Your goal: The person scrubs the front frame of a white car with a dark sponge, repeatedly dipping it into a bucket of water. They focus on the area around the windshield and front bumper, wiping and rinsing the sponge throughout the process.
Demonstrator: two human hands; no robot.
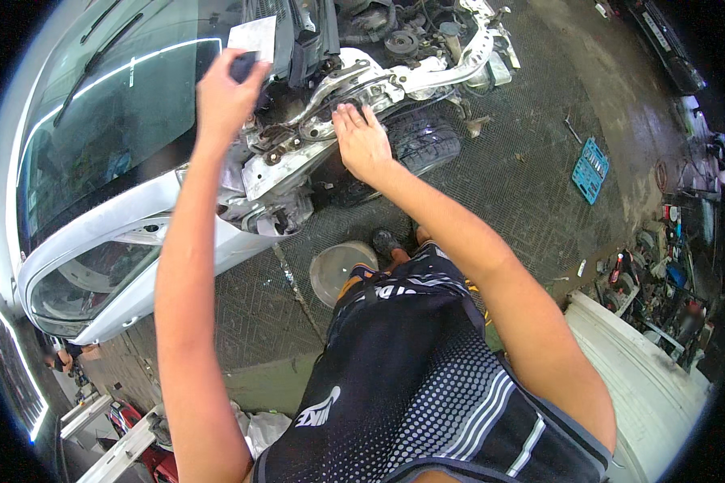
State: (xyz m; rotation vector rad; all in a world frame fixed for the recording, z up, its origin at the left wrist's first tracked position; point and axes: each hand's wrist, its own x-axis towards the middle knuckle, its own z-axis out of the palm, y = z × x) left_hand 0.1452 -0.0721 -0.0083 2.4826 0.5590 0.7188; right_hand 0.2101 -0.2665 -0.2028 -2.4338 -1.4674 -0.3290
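My left hand is raised over the base of the windshield, its fingers curled round a small dark object whose exact kind I cannot make out. Just beyond it is a pale, flat rectangular sheet. Lower and to the right, my right hand has its fingers stretched out over the white metal front frame of a stripped car. Nothing shows in that hand; whether the fingertips press on the metal is unclear. Below the frame sits a front tyre.
The car's windshield and silver door are on the left. A round tub stands near my feet on the textured floor. Right of it lie a blue tool case, a wrench, a white panel and piled parts.
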